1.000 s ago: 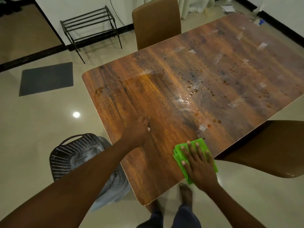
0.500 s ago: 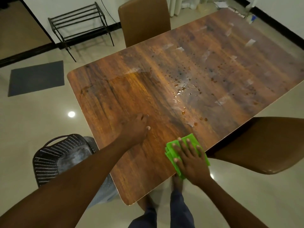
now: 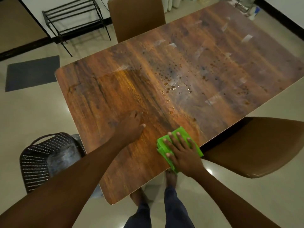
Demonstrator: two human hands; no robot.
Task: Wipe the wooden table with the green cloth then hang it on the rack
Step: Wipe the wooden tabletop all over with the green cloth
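Observation:
A folded green cloth (image 3: 181, 134) lies at the near right edge of the wooden table (image 3: 115, 89). My right hand (image 3: 182, 153) presses flat on it with straight, spread fingers. My left hand (image 3: 131, 127) rests on the bare wood to the cloth's left, fingers pointing away from me. Water drops and darker spots dot the tabletop's middle and right. The black metal rack (image 3: 74, 18) stands on the floor by the far wall at the upper left.
A brown chair (image 3: 136, 17) stands behind the table's far side; another brown chair (image 3: 256, 148) sits at the near right. A black perforated basket (image 3: 39, 160) stands on the floor at the left. A dark mat (image 3: 32, 73) lies beyond it.
My right hand and the cloth have stayed at the near right edge, sliding only a little. The left hand holds its place on the wood. The camera view has shifted slightly.

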